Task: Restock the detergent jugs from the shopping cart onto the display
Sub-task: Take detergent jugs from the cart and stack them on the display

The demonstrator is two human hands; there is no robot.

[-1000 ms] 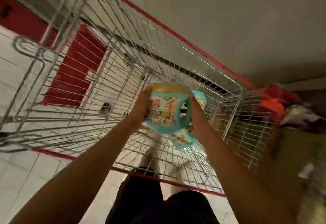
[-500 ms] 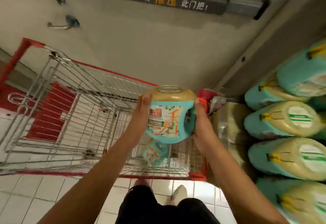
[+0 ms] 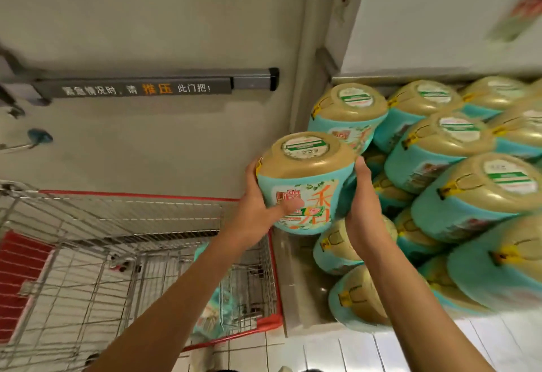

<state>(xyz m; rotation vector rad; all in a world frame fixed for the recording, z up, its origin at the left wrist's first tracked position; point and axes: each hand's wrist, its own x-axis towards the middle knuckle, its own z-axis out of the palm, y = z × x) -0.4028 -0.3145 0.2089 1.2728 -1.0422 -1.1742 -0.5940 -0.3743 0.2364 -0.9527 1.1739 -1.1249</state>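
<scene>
1. Jug (image 3: 305,184) is at frame centre, upright and in the air. It sits between the cart (image 3: 140,195) at lower left and the display (image 3: 296,283) at right. It overlaps the top-left of the stacked jugs (image 3: 469,193); I cannot tell whether they touch.
2. Left hand (image 3: 258,210) wraps the jug's left side, thumb lying across the front label. Right hand (image 3: 362,213) clasps the right side, with its fingers curled behind and out of sight. Both are closed on the jug.
3. Step in hand (judgement): carry the jug across and seat it on the stack. The likely slot is at the stack's left edge, just below the jug.
4. To do it well, keep both hands on until the base bears fully on the caps beneath. Lower it straight rather than sliding it. Face the label forward like its neighbours. The caps are rounded, so a poor seat could tip it.
5. Edges: the cart's red rim lies just under the left forearm. The display's grey base edge runs down at lower centre, close beside the cart.
6. Room: there is open air at upper left, before the door (image 3: 146,20) and its push bar (image 3: 146,88). The right half is packed, so approach from the left.
7. Cart jug (image 3: 215,310) lies behind the wire at lower centre.
</scene>
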